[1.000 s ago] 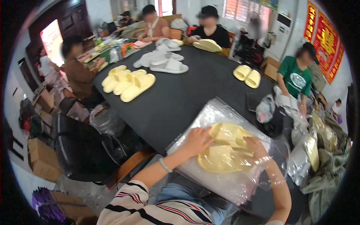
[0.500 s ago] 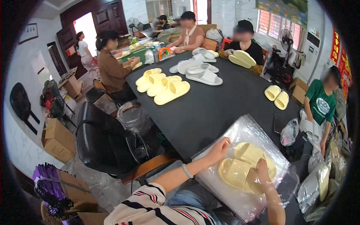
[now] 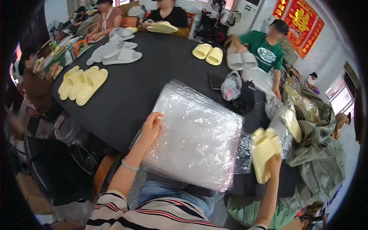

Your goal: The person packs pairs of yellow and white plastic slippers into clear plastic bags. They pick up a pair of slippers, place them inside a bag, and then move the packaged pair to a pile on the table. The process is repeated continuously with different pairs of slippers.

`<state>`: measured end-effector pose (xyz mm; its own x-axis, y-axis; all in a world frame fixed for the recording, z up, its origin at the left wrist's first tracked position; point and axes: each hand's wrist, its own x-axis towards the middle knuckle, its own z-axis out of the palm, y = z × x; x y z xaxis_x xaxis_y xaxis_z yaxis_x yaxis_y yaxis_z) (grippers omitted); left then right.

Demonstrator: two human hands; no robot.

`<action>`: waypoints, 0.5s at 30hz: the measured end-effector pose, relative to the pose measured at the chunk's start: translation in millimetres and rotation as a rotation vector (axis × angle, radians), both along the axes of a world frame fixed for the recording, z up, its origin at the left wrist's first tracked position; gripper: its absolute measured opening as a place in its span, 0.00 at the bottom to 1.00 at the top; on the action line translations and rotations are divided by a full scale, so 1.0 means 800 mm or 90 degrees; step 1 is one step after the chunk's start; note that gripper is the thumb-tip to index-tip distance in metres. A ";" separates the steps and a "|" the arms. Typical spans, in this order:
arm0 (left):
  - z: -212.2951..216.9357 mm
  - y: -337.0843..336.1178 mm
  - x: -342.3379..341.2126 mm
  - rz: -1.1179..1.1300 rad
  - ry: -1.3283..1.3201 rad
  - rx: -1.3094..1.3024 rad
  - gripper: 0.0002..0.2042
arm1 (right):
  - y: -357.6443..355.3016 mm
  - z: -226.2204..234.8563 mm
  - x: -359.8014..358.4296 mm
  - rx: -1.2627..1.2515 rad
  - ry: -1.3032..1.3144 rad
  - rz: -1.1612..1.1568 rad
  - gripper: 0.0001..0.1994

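Note:
My right hand [image 3: 274,164] is closed around the near part of a pair of pale yellow slide slippers [image 3: 265,147], off the right side of a stack of clear plastic bags [image 3: 195,130]. Loose clear film shows between the slippers and the stack; I cannot tell whether it wraps them. The shiny stack lies flat at the near edge of the black table [image 3: 161,53]. At the stack's left edge, my left hand [image 3: 150,129] is closed in a pinch, fingertips against the film. What lies between those fingertips is too small to make out.
Yellow slippers [image 3: 82,84] and grey slippers [image 3: 119,51] stand far left, another yellow pair [image 3: 207,53] farther back. A dark phone [image 3: 215,79] and a knotted plastic bag [image 3: 231,86] lie beyond the stack. Bagged slippers [image 3: 292,124] pile up at right, near a person in green [image 3: 264,51].
The yellow slippers have left the stack and moved right in my right hand. My left hand has come down to the stack's left edge. The whole view has swung to the right.

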<state>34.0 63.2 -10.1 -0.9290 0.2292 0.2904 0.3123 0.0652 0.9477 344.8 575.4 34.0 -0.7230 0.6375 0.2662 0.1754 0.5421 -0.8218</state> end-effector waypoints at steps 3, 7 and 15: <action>-0.012 -0.002 -0.003 -0.036 -0.021 0.027 0.12 | -0.010 0.090 -0.024 -0.232 0.326 -0.036 0.15; -0.002 -0.004 -0.004 -0.105 -0.053 -0.020 0.22 | -0.089 0.194 -0.055 -0.214 0.421 0.098 0.16; 0.014 -0.010 0.001 -0.087 0.007 -0.046 0.30 | -0.211 0.196 -0.170 0.353 0.056 0.456 0.17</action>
